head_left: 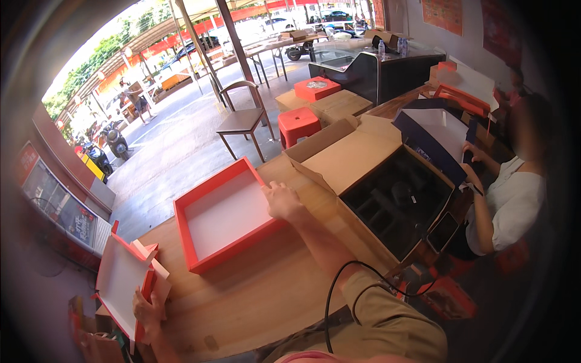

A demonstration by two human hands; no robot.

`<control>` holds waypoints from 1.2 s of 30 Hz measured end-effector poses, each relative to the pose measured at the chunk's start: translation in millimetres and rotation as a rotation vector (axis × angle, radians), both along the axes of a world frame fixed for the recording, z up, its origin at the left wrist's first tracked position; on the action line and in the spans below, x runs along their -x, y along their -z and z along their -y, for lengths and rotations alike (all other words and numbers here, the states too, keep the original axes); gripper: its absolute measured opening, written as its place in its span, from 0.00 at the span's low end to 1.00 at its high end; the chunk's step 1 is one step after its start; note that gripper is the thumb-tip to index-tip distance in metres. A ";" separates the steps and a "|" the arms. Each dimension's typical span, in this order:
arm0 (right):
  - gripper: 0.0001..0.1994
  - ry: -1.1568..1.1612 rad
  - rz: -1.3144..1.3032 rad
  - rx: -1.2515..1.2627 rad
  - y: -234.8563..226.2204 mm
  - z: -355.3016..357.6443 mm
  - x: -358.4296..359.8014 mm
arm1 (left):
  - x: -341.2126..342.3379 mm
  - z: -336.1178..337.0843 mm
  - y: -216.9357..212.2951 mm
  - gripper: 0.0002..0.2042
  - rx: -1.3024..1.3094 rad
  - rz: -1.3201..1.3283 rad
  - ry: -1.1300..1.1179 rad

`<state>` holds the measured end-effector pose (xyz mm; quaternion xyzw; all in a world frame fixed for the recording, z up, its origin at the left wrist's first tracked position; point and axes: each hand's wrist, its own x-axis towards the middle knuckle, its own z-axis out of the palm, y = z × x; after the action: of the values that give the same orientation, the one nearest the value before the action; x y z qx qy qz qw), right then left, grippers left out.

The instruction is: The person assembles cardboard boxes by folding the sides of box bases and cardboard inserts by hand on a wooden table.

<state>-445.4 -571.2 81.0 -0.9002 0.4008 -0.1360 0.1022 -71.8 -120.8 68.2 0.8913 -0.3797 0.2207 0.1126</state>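
Note:
My right hand is closed over the right wall of a shallow red box with a white inside, which lies open side up on the wooden table. At the table's left end, my left hand grips the edge of a second, partly folded red box. That one has a white inside, and several of its flaps stand out loose at the corners. Its lower part runs toward the dim picture rim.
An open brown carton with a black insert stands to the right. Beyond it, a person handles a dark blue box. A red stool and a chair stand past the table. A black cable crosses near my right arm.

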 end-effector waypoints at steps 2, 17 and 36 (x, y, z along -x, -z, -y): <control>0.19 -0.113 0.073 0.076 -1.1 -6.4 -2.3 | -4.3 -2.3 2.4 0.29 0.023 0.015 0.007; 0.24 -0.552 -0.381 -0.356 4.2 -72.8 -49.6 | 104.2 105.1 -40.0 0.19 0.110 0.004 0.746; 0.33 -0.613 -0.357 -0.369 7.4 -83.4 -42.9 | 148.5 225.3 -13.8 0.19 -0.243 -0.588 0.803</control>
<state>-402.5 -487.7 73.6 -0.9540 0.1428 0.1337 0.2270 -220.4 -346.2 81.9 0.7063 -0.6673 -0.1455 0.1861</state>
